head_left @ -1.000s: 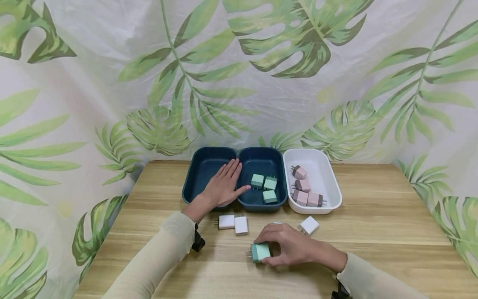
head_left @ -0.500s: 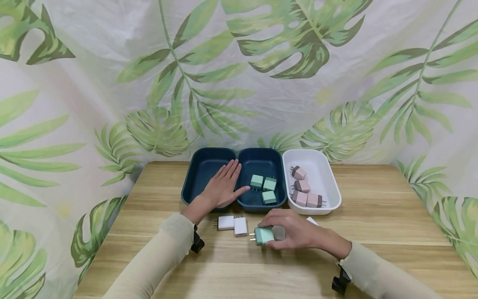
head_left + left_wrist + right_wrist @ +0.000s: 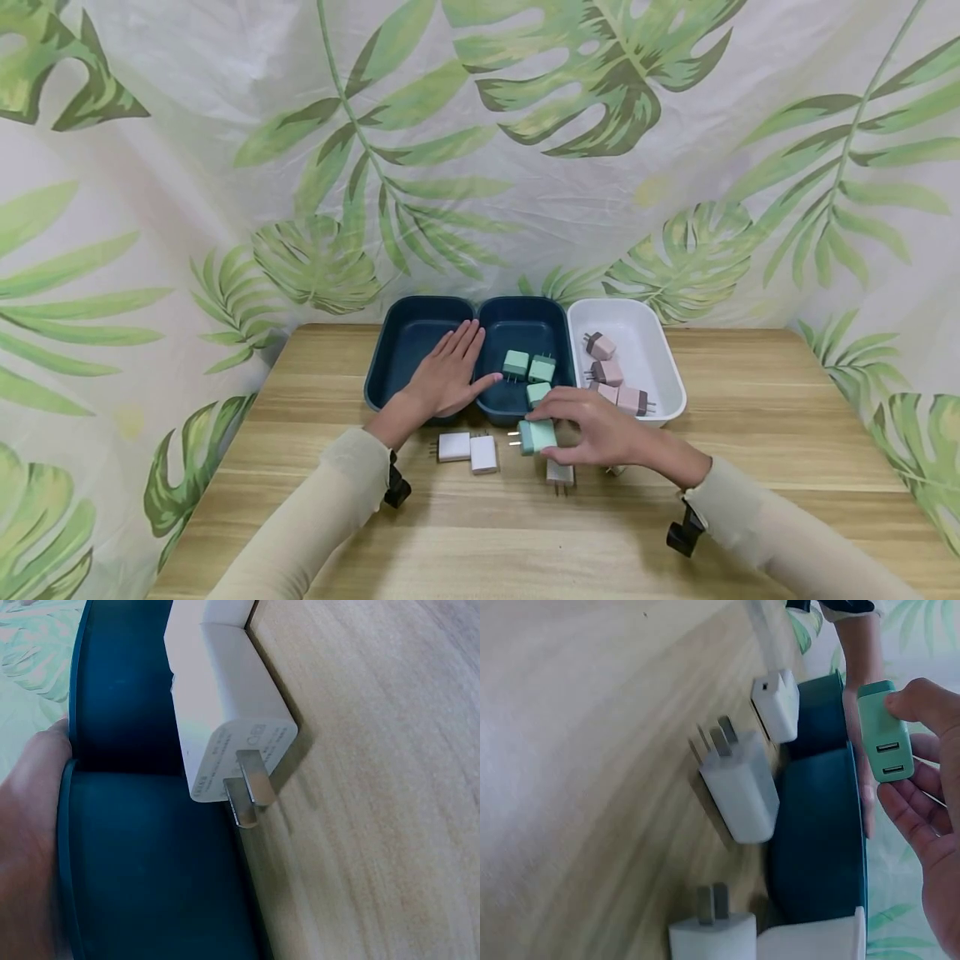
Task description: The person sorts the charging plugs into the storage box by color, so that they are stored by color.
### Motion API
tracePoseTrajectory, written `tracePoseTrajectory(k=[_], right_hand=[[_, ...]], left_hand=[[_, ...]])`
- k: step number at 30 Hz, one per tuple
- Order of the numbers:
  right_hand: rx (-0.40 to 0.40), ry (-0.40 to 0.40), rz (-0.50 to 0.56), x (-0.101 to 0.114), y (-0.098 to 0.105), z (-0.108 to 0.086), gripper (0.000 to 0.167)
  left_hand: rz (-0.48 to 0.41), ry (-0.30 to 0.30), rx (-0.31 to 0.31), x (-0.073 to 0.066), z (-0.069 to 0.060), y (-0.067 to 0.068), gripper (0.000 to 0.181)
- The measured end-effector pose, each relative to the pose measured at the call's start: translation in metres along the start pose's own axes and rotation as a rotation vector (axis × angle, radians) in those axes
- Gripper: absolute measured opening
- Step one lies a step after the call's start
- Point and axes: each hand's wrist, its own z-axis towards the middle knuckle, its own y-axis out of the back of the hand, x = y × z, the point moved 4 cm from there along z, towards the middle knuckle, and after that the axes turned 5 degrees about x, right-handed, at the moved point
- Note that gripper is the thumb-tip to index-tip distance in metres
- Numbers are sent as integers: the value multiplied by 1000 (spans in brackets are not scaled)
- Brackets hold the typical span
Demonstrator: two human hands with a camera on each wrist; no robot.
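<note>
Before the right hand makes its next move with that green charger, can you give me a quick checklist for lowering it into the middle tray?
1. Grip: ok. The right hand pinches the held green charger between thumb and fingers.
2. Colour match: ok. The middle tray shows three green chargers.
3. Room inside: ok. Bare floor shows behind those three.
4. Charger over the tray: not ok. In the head view it appears in front of the near rim.
5. Left hand out of the way: not ok. Its thumb reaches over the middle tray's side.
6. Left tray contents: cannot tell. The left hand covers part of it.
</note>
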Motion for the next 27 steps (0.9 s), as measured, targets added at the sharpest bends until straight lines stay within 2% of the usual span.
tracePoseTrajectory(k=[15,27], right_hand=[[-62,-30,-76,-22,20,7,39],[-101,-47,-87,-44,31,13,38]], left_hand=[[-2,10,30,1,2,-3,94],[8,10,21,1,2,-2,94]])
